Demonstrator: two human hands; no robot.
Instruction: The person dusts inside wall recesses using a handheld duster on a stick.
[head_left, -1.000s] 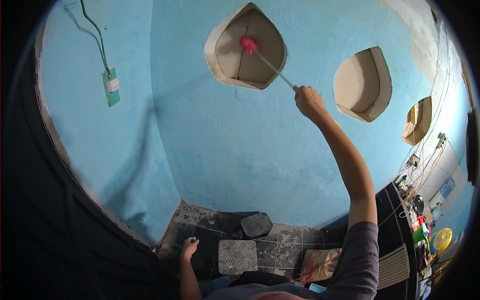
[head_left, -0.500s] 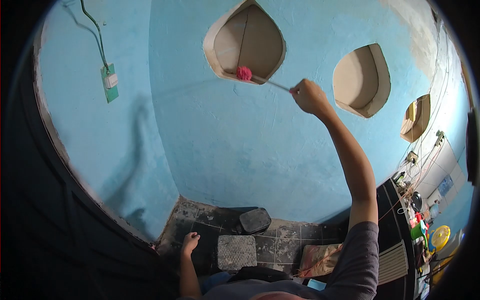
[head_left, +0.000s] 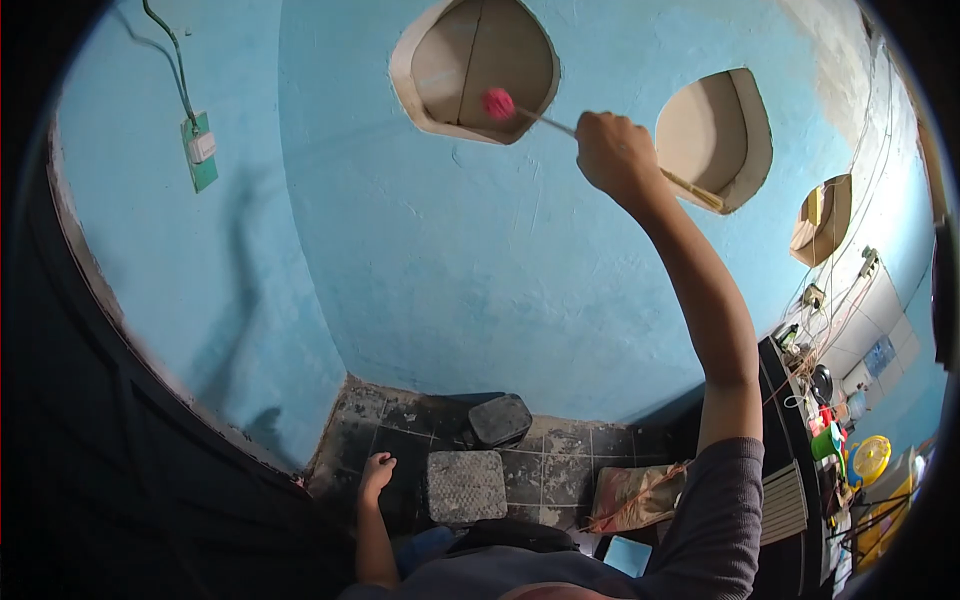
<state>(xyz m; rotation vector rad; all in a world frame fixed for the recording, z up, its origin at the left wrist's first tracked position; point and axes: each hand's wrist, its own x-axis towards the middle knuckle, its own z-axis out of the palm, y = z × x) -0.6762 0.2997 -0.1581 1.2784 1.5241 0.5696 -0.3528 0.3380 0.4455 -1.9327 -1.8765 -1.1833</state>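
Note:
My right hand [head_left: 617, 152] is raised in front of the blue wall, its fingers wrapped round a thin stick [head_left: 548, 121]. The stick carries a fluffy pink-red ball [head_left: 498, 103] at its left end, which overlaps the lower part of the large wall niche [head_left: 470, 65]. Behind my wrist, a straw-coloured end [head_left: 697, 190] sticks out to the right, across the lower rim of the second niche [head_left: 705, 125]. Low at my left side, my left hand [head_left: 376, 476] hangs above the dark floor tiles with its fingers curled in and nothing visible in them.
A textured grey block [head_left: 466, 487] and a dark container [head_left: 500, 420] stand on the floor by the wall. A sack [head_left: 635, 495] lies to their right. Cluttered shelving [head_left: 815, 440] lines the right side. A switch [head_left: 202, 149] with a cable is on the left wall.
My right hand has turned, lifting the pink-red ball off the large niche's bottom edge and bringing the straw-coloured end into view. The camera view has shifted slightly; my left hand stays low.

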